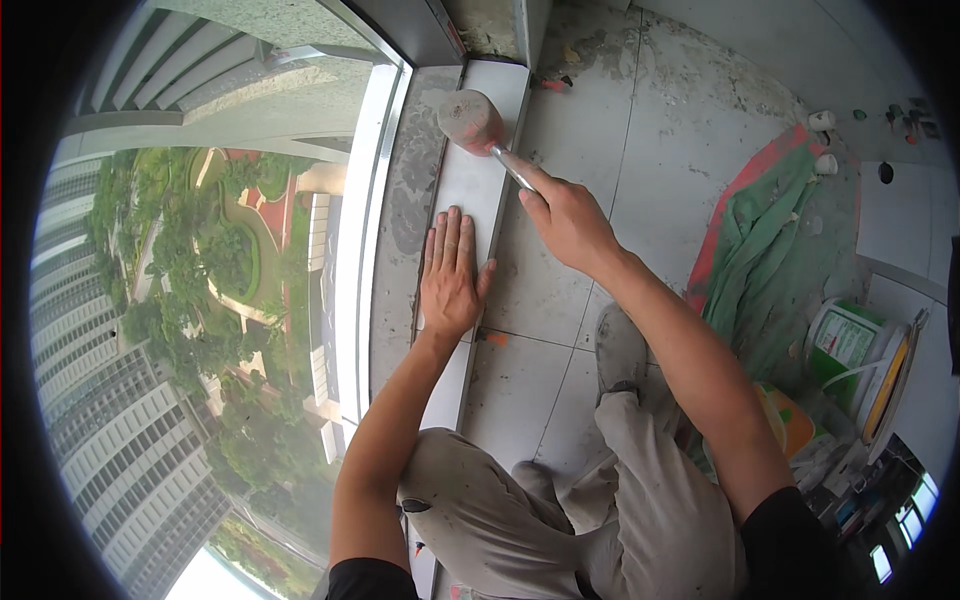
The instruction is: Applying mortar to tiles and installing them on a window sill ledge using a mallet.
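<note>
A long white slab (503, 95) runs along the foot of the window, beside a strip of rough grey mortar (402, 190). My left hand (453, 275) lies flat on it, its fingers stretched out and pointing away from me. My right hand (568, 225) is wrapped round the metal handle of a mallet (470, 118). The mallet's dusty, reddish-grey head is over the far part of the slab; whether it touches the surface I cannot tell.
At left, the window frame (375, 210) borders a drop to trees and buildings. Dusty tiles (560, 330) cover the floor. Red-edged green sheeting (760, 230) lies at right, near a white bucket (845, 335). Small orange-red pieces (495, 339) sit by the slab's edge.
</note>
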Action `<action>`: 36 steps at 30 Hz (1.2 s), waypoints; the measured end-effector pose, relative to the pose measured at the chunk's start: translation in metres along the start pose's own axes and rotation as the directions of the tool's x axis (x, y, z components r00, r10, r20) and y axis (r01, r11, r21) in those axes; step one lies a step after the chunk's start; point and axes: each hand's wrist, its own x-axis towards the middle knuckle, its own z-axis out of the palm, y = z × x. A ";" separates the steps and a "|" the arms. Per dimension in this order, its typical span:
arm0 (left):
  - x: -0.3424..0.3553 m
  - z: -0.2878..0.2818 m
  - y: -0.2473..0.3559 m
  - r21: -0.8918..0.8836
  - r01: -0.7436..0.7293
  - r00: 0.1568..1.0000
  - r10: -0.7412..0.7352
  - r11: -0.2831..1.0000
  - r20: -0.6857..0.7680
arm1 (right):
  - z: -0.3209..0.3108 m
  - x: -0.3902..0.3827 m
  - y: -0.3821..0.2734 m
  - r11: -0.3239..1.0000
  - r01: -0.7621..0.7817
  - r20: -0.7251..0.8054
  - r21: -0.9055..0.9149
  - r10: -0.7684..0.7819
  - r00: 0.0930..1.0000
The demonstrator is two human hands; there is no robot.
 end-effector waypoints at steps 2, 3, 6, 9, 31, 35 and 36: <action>0.013 0.002 0.001 0.016 -0.025 1.000 0.025 1.000 -0.016 | -0.004 0.005 0.000 1.000 -0.026 0.028 0.001 0.026 0.999; 0.017 0.003 0.000 0.030 -0.022 0.999 0.023 0.999 -0.031 | -0.005 0.007 -0.003 0.999 -0.053 0.064 0.010 0.053 0.997; 0.016 0.002 -0.003 0.028 -0.020 0.998 0.021 0.999 -0.051 | -0.007 0.001 -0.013 0.998 -0.055 0.019 0.010 0.054 0.998; 0.019 0.005 -0.001 0.022 -0.019 0.999 0.020 1.000 -0.037 | -0.011 -0.002 -0.009 1.000 -0.019 -0.056 -0.017 0.018 0.998; 0.004 -0.003 -0.013 -0.059 -0.023 0.999 0.020 0.998 -0.049 | -0.004 -0.003 0.003 0.991 -0.068 0.097 -0.119 0.080 0.992; -0.043 -0.015 -0.024 -0.149 -0.093 0.995 0.098 0.984 0.024 | 0.001 -0.018 0.008 0.992 -0.071 0.092 -0.101 0.081 0.992; -0.055 -0.019 -0.024 -0.165 -0.097 0.993 0.106 0.982 0.045 | 0.001 -0.019 0.007 0.993 -0.096 0.092 -0.073 0.103 0.990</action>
